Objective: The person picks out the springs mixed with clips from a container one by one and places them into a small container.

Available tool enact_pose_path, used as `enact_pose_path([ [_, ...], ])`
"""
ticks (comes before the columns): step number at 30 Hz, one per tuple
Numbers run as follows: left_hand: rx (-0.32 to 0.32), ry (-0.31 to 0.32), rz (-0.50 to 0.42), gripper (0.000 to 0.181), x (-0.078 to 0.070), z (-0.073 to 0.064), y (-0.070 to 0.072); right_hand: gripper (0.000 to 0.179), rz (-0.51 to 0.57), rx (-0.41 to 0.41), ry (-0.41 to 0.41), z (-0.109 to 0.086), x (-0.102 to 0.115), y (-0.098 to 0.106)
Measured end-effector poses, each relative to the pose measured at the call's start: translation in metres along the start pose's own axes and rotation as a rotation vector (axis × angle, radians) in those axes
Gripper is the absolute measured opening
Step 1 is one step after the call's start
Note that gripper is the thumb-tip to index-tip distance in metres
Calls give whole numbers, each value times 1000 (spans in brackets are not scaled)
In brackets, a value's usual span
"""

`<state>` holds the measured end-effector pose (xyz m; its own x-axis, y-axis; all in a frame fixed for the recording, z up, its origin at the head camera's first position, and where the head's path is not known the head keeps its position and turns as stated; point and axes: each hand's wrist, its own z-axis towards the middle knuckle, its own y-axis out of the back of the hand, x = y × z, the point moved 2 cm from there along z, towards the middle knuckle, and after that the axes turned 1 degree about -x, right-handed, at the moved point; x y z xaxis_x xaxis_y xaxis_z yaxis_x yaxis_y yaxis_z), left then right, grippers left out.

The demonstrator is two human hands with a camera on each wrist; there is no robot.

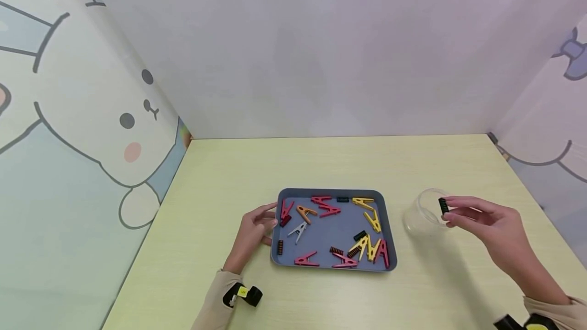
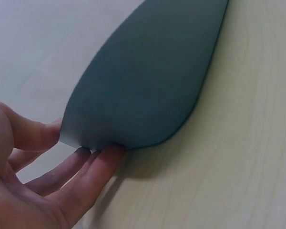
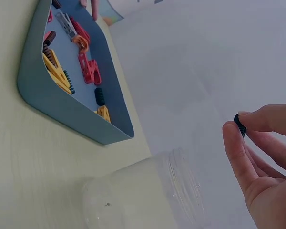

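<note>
My right hand [image 1: 486, 223] pinches a small black coil spring [image 1: 443, 205] between thumb and fingertips, beside the mouth of a clear jar [image 1: 415, 220]. In the right wrist view the spring [image 3: 240, 125] is held apart from the jar [image 3: 133, 198]. On the left end of a grey-blue tray [image 1: 316, 238] my left hand [image 1: 249, 236] keeps hold. From the left wrist view, the thumb meets the rim and the fingertips touch the wall's lower edge [image 2: 152, 143]. Inside the tray lie several red and yellow clips, an orange clip [image 1: 305, 213], a grey clip [image 1: 299, 230] and several dark springs [image 1: 342, 199].
Everything stands on a pale wooden table [image 1: 220, 177]. A plain pale wall [image 1: 293, 65] rises behind it, and printed cartoon panels [image 1: 91, 141] flank both sides. The jar stands to the right of the tray with a gap between them.
</note>
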<state>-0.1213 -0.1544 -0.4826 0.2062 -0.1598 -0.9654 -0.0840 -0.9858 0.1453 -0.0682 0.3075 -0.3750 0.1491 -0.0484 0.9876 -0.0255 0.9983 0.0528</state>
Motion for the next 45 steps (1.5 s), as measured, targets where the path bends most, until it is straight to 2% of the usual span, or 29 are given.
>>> enact_pose_path([
  [16,4,-5,-7,43,3,2,0,29,-37,-35,-54,2,-7,11],
  [21,15,4,-12,44,0,0,0,30,-106,-53,-97,3,-9,13],
  [30,46,-7,-1,45,-26,-14,0,31,-223,-52,-117,5,-12,15],
  [38,49,4,-9,45,-27,-14,0,31,-391,-57,-125,8,-12,16],
  [45,49,-2,-3,45,-26,-14,0,32,-448,-74,-138,9,-13,16],
])
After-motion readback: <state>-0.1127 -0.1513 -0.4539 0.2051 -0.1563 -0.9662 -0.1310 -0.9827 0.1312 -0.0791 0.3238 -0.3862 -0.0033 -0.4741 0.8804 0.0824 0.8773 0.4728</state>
